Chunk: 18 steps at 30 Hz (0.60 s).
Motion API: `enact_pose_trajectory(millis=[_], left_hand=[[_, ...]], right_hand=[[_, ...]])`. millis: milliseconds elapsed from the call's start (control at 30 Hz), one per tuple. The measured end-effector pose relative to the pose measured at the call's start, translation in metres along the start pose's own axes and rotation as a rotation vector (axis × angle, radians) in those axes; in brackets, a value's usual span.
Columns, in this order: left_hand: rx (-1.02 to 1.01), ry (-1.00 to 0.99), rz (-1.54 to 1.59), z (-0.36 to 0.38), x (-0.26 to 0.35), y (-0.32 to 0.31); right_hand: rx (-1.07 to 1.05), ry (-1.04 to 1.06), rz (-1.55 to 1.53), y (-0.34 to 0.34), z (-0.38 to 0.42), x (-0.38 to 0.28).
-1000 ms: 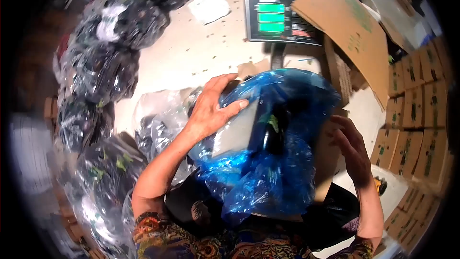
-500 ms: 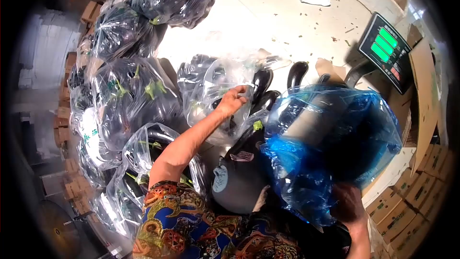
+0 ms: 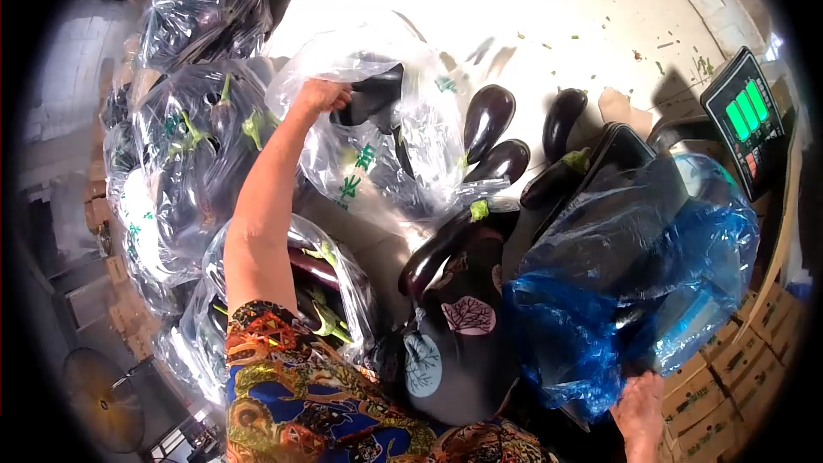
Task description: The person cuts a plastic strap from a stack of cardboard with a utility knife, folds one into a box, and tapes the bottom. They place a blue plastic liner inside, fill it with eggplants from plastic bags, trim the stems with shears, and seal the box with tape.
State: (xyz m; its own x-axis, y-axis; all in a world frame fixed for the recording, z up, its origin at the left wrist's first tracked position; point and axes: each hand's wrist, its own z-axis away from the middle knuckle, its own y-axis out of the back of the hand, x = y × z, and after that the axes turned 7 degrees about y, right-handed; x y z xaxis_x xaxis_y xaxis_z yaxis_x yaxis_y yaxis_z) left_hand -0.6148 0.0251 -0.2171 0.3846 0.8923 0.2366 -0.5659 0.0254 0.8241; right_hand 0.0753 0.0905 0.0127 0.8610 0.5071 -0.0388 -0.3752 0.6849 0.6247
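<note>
My left hand [image 3: 327, 96] is closed on the rim of a clear plastic bag [image 3: 343, 159] with green print; dark eggplants show inside its mouth. My right hand [image 3: 639, 403] grips the lower edge of a blue plastic bag [image 3: 574, 326], which lies crumpled over the scale's platform. Between the two bags are several loose eggplants [image 3: 489, 120] on the floor. One long eggplant [image 3: 437, 253] lies close to my knee, which is covered by dark printed cloth [image 3: 467, 351].
Filled clear bags of eggplants [image 3: 201, 154] are stacked along the left. A scale display [image 3: 744, 120] with green digits stands at the right, above cardboard boxes [image 3: 716, 407]. A fan [image 3: 103, 403] is at the lower left.
My left hand has moved left and up, pulling the clear bag's rim with it. My right hand remains at the blue bag. The view has shifted, showing more eggplants and the scale's edge.
</note>
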Motion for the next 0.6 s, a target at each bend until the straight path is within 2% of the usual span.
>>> enact_pose_trajectory(millis=[33,67,100,167,200,233,267,300,333,367,433,467,500,533,600], left_hand=[[-0.371,0.293,0.409,0.014,0.020,0.000],[-0.257,0.144,0.386,0.011,0.020,-0.010],[-0.141,-0.005,0.361,0.004,0.019,-0.018],[0.085,-0.231,0.285,-0.012,0.015,-0.037],[0.164,-0.271,0.206,-0.024,0.015,-0.047],[0.241,-0.309,0.126,-0.036,0.015,-0.058],[0.316,-0.345,0.044,-0.041,0.013,-0.065],[0.196,-0.186,0.067,-0.041,0.013,-0.066],[0.229,-0.114,0.077,-0.049,0.001,-0.074],[0.264,-0.043,0.086,-0.063,-0.020,-0.086],[0.399,0.147,0.145,-0.062,-0.035,-0.094],[0.355,0.039,-0.026,-0.036,-0.039,-0.085],[0.403,0.018,-0.265,-0.044,-0.067,-0.103],[0.450,-0.002,-0.502,-0.054,-0.094,-0.122],[0.737,-0.135,-0.505,-0.006,-0.082,-0.121]], right_hand=[[-0.035,0.065,0.011,0.031,-0.011,-0.024],[-0.072,0.131,0.020,0.049,-0.021,-0.042],[0.002,0.199,0.051,0.055,-0.029,-0.052],[0.154,0.118,-0.490,0.066,-0.033,-0.082],[0.232,0.070,-0.762,0.068,-0.034,-0.090],[0.109,0.599,-0.064,0.068,-0.041,-0.067],[-0.008,0.451,-0.148,0.047,-0.036,-0.057],[-0.109,0.293,-0.217,0.025,-0.032,-0.047],[-0.287,0.157,-0.250,0.014,-0.033,-0.033],[-0.325,0.130,-0.246,0.008,-0.030,-0.025],[-0.266,0.101,-0.477,-0.022,-0.025,0.007],[-0.258,0.194,-0.394,-0.011,-0.026,-0.002],[-0.241,0.284,-0.309,0.001,-0.027,-0.011],[-0.296,0.250,-0.251,0.000,-0.038,-0.016],[-0.407,0.180,-0.129,-0.009,-0.054,-0.021]])
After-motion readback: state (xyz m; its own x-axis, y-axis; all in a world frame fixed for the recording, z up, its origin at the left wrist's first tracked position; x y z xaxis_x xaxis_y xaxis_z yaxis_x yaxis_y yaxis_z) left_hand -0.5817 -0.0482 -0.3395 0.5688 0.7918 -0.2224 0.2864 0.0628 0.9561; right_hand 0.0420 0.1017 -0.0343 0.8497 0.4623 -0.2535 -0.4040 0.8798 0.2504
